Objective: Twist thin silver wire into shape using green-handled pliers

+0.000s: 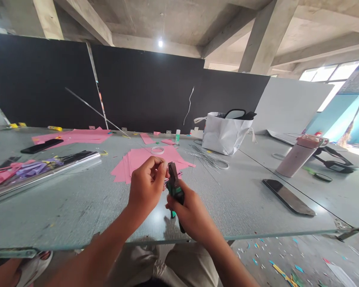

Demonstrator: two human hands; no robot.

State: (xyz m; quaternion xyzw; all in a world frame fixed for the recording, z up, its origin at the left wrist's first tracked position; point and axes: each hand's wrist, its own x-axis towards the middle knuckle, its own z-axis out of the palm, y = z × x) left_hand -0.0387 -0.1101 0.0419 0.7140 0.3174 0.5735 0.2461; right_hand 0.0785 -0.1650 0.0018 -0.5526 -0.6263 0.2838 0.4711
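Observation:
Over the front middle of the table, my right hand (189, 207) is closed around a pair of pliers (176, 187) with dark jaws and green-and-black handles. The jaws point up and away from me. Just left of them, my left hand (148, 183) is pinched, its thumb and fingertips meeting at the jaw tips. A thin wire seems to be in that pinch, though it is barely visible. Behind my hands lie stacked pink paper sheets (137, 157) with a roll of white tape (157, 150) on them. Several loose thin wires (206, 157) lie to the right.
A white bag (225, 133) stands at the back, right of a glue stick (177, 137). On the right are a phone (288, 197), a pink bottle (299, 155) and dark glasses (338, 164). Silver foil rolls (48, 175) and a black phone (42, 146) lie left.

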